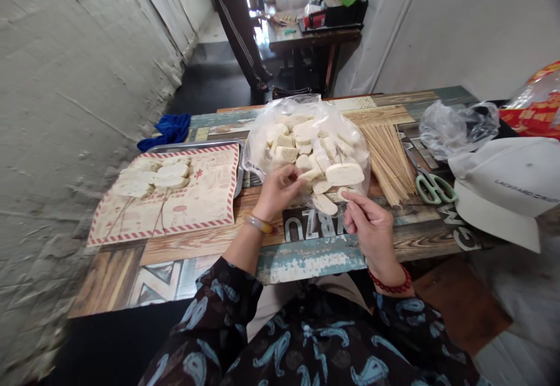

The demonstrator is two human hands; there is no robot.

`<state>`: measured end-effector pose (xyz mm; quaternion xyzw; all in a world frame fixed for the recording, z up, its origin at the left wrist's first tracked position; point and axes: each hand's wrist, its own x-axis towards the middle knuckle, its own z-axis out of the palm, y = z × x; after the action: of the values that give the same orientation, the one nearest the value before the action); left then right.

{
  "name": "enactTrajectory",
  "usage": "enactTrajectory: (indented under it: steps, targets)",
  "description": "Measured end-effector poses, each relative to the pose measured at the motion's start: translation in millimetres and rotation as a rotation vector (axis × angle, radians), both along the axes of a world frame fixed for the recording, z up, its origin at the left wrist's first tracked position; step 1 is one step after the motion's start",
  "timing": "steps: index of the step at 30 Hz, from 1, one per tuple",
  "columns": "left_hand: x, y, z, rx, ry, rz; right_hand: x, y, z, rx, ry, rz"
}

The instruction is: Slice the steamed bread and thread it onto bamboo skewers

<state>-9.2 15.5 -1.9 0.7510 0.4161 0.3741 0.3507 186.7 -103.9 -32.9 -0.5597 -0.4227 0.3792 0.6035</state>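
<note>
Pale slices that look like steamed bun (345,174) fill a clear plastic bag (258,141), which lies opened at the middle of the table. My left hand (282,190) reaches to the bag's left front, its thumb and fingers closed on the edge of one slice (310,176). At the bag's front right, my right hand (370,220) is pinched shut on what looks like a thin bamboo skewer, mostly hidden by the palm. Its fingertips are by a small slice (345,192). Another slice (324,204) lies at the bag's front edge, between both hands.
Skewered slices (171,174) lie on a paper-lined metal tray (240,170) at left. Right of the bag are bamboo skewers (387,161), green-handled scissors (435,189), a crumpled plastic bag (450,129) and a white cap (503,182). A blue cloth (166,130) lies back left. A person stands beyond.
</note>
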Motion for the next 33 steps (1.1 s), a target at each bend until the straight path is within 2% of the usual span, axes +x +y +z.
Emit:
enactTrajectory:
  steps: [2,4,6,9,12,17,19,22,25,28,33]
  targets:
    - [-2,1,0.4,-0.133,-0.122,0.001,0,0,-0.9,0.0,0.008,0.003]
    - [-3,0,1.0,-0.158,-0.128,-0.031,0,0,-1.3,0.004,0.019,0.003]
    - [-1,-2,0.7,-0.087,-0.025,-0.058,-1,0,-1.5,0.009,0.027,0.007]
    - [4,-7,-2.1,0.102,0.222,-0.054,-2,1,-2.2,0.008,0.022,0.012]
    - [7,-9,-5.0,0.277,0.349,0.073,-3,2,-3.7,0.007,0.012,0.004]
    - [-5,2,-4.1,0.496,0.295,0.313,-4,2,-5.2,0.007,0.021,0.012]
    - [-12,9,-3.1,0.529,0.32,0.402,-4,2,-5.3,0.004,0.024,0.022]
    - [-20,20,-1.8,0.49,0.333,0.478,-5,3,-5.4,0.01,0.028,0.028]
    - [-23,27,1.4,0.437,0.369,0.485,-5,4,-6.1,0.019,0.037,0.034]
    - [-23,29,8.1,0.471,0.486,0.473,-4,4,-7.4,0.013,0.048,0.047]
    - [-24,19,18.9,0.588,0.664,0.271,-4,5,-6.9,0.006,0.074,0.058]
